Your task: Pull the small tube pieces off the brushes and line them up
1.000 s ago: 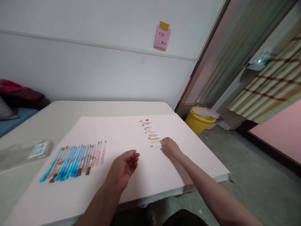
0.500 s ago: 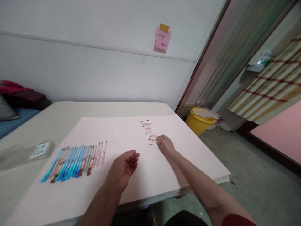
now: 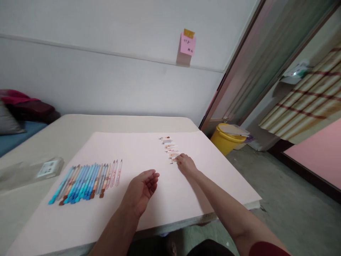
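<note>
My right hand (image 3: 186, 164) lies on the pink sheet (image 3: 138, 199) with its fingertips pinched at the nearest of several small pen caps (image 3: 169, 147), which lie in a column running away from me. What the fingers hold is too small to name. My left hand (image 3: 141, 190) hovers palm-up over the sheet's middle, fingers loosely curled, holding nothing. A row of several blue, brown and clear pens (image 3: 85, 179) lies side by side to the left of it.
A clear plastic packet with a label (image 3: 32, 170) lies on the beige table (image 3: 80, 122) at the left. A yellow bucket (image 3: 225, 139) stands on the floor past the table's right edge. Pillows (image 3: 23, 106) rest at far left. A pink note (image 3: 188, 44) hangs on the wall.
My right hand has slid left and farther from me along the column of caps, pushing the nearest ones together. My left hand has stayed put.
</note>
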`<state>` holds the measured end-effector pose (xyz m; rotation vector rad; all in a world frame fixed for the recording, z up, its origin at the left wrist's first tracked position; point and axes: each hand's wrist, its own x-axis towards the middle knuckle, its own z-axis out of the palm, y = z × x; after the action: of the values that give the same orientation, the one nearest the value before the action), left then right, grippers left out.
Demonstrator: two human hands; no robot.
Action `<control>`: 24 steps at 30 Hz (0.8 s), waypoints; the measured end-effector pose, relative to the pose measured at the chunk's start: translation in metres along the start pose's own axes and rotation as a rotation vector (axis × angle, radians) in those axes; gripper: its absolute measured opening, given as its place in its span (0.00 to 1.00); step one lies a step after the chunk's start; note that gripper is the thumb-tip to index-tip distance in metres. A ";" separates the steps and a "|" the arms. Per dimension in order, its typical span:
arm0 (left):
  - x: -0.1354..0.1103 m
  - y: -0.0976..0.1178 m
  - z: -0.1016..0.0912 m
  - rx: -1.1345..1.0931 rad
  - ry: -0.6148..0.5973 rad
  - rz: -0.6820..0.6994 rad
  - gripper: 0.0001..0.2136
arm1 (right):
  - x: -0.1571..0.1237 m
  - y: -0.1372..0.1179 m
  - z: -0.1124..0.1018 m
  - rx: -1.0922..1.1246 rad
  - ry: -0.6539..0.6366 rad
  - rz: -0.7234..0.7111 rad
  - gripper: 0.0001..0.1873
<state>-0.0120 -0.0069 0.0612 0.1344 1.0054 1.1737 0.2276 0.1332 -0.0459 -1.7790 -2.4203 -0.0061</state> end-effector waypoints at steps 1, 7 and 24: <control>0.000 0.000 0.000 -0.003 -0.005 0.000 0.08 | 0.000 0.000 -0.001 0.000 -0.010 0.001 0.14; -0.001 0.001 -0.001 -0.007 -0.018 0.002 0.08 | 0.005 -0.003 -0.005 -0.017 -0.070 0.016 0.14; -0.010 0.019 -0.007 -0.083 -0.024 -0.001 0.04 | -0.016 -0.072 -0.068 0.005 -0.180 -0.049 0.13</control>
<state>-0.0301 -0.0098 0.0740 0.0820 0.9336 1.2082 0.1709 0.0903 0.0255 -1.7890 -2.5828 0.1615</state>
